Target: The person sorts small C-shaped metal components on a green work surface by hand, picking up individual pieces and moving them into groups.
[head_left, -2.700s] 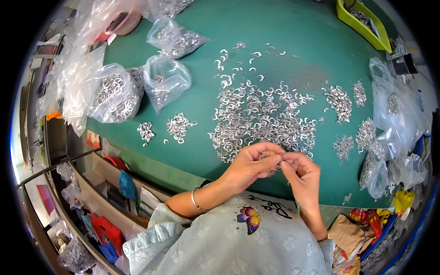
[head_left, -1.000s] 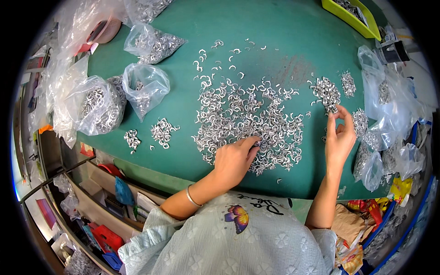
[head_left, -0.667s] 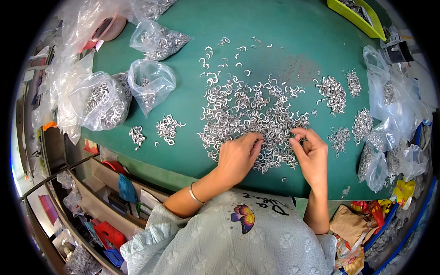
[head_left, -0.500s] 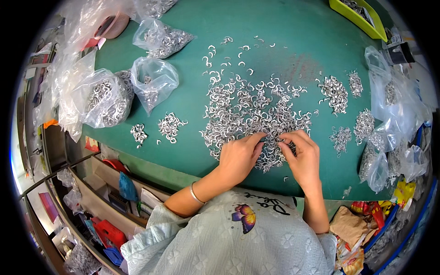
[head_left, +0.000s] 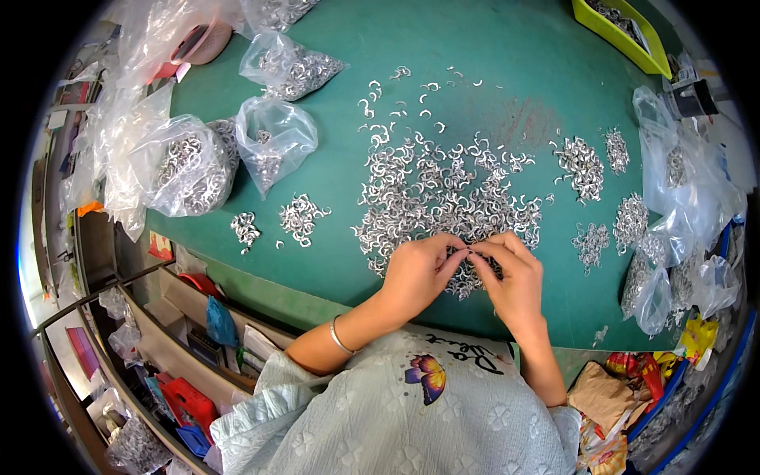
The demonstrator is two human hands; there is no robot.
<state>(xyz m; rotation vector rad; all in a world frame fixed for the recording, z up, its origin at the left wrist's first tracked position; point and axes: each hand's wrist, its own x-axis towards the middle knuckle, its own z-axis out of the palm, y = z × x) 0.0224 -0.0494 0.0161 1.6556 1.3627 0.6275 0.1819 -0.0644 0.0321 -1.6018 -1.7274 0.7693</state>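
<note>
**Hands meet over the near edge of the ring pile**

Your left hand (head_left: 416, 273) and right hand (head_left: 511, 277) sit fingertip to fingertip at the near edge of the big pile of silver C-shaped rings (head_left: 443, 194), on the green table (head_left: 332, 261). Both are curled nearly closed, thumbs and forefingers pinching together at one spot between them. Something small and metallic seems to be held there, likely a ring or two, but it is too small to make out, so its long axis cannot be told.

The pile spreads away from you, straight ahead of both hands; neither hand is clearly nearer, both touch its near fringe.

Small sorted clusters (head_left: 582, 162) lie off to your right, near the clear bags (head_left: 681, 214); two more small heaps (head_left: 301, 218) lie to your left.

Against one second ago: your right hand was then out by the right-side clusters, well apart from the left. It has come back in, and the hands now meet.
</note>
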